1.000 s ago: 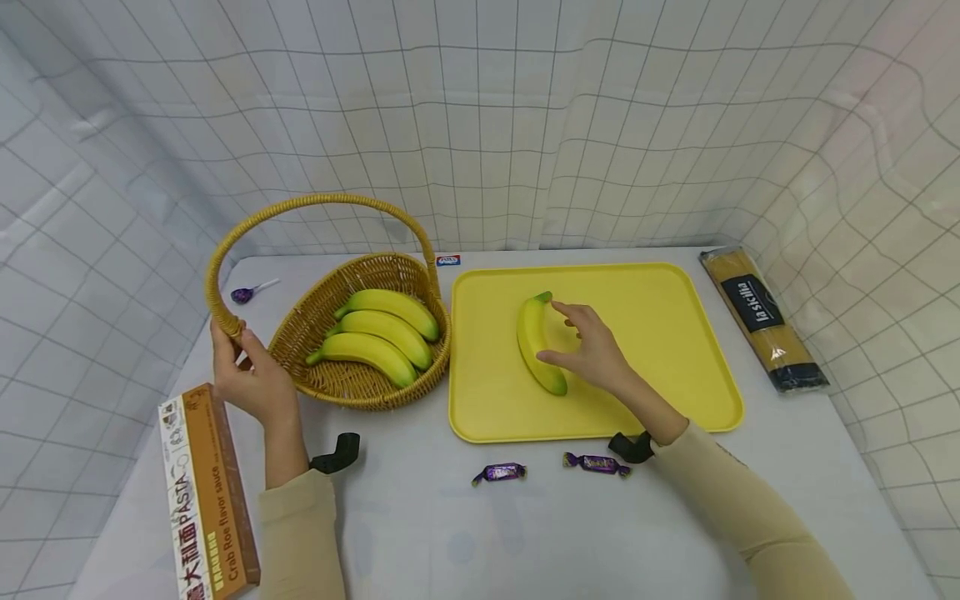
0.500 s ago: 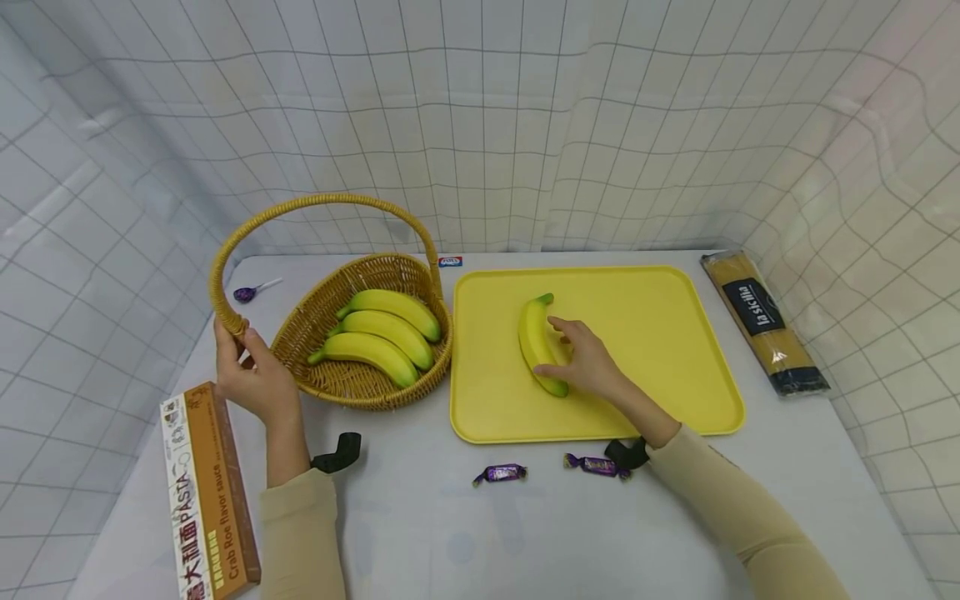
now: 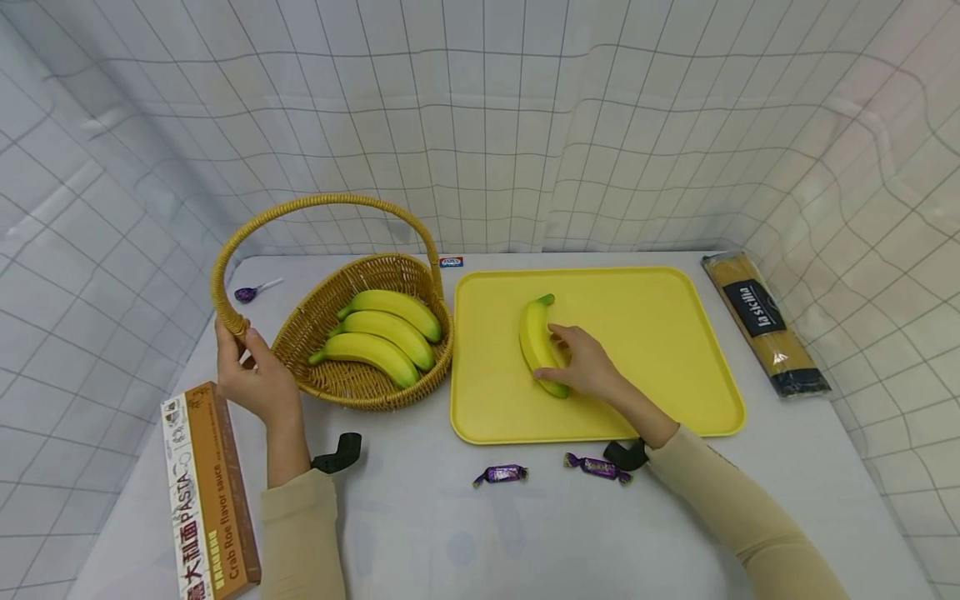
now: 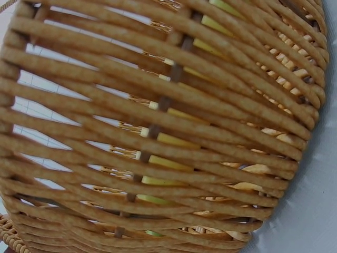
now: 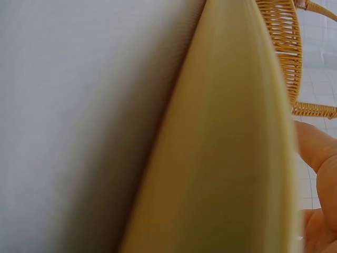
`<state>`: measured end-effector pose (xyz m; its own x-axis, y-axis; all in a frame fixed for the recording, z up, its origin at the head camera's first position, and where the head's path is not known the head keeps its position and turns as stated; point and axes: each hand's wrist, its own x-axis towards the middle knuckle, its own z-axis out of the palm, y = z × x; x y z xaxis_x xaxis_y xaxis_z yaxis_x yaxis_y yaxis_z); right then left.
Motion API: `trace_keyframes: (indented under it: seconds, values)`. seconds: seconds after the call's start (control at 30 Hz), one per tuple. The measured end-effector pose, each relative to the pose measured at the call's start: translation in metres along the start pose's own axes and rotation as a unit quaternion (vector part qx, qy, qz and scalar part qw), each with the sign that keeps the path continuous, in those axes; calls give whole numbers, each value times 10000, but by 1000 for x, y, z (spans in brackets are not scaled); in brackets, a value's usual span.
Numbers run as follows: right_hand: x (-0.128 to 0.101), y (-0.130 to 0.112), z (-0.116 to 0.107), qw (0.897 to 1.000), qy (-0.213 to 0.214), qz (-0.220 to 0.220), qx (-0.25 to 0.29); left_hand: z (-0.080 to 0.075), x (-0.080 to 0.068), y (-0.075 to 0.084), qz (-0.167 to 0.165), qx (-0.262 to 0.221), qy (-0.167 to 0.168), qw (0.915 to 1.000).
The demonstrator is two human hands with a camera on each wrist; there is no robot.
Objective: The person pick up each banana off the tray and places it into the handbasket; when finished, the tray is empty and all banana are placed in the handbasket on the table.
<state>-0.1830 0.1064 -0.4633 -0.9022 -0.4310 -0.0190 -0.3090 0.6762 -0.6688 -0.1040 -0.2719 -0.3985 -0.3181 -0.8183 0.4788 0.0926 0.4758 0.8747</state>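
Observation:
My left hand [image 3: 258,379] grips the lower left end of the tall handle of a wicker basket [image 3: 360,398] in the head view. Inside lie three yellow bananas [image 3: 390,333] with green tips, side by side. The basket's woven wall [image 4: 158,121] fills the left wrist view. My right hand [image 3: 588,362] has its thumb and curled fingertips on a single banana [image 3: 534,333], which lies on a yellow tray [image 3: 645,333]. In the right wrist view the tray's rim [image 5: 287,158] hides most of that hand [image 5: 321,184] and the whole banana.
Near the tray's front edge lie two purple-wrapped candies [image 3: 506,473]. A lollipop [image 3: 246,294] is left of the basket, and a small blue-and-red packet [image 3: 451,262] behind it. A pasta box [image 3: 210,492] lies front left; a spaghetti packet [image 3: 765,325] lies far right.
My right hand has lowered slightly toward the front, and its fingers and thumb have closed in on the banana on the tray. My left hand stays on the basket handle.

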Motion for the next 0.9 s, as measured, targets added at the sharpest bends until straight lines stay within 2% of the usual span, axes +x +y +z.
trace_keyframes:
  seconds: [0.37, 0.9]
  values:
    - [2, 1, 1, 9986, -270, 292, 354, 0, 0, 0, -13, 24, 24, 10000]
    - [-1, -4, -5, 9984, -173, 373, 395, 0, 1, -2, 52, 2, 15, 10000]
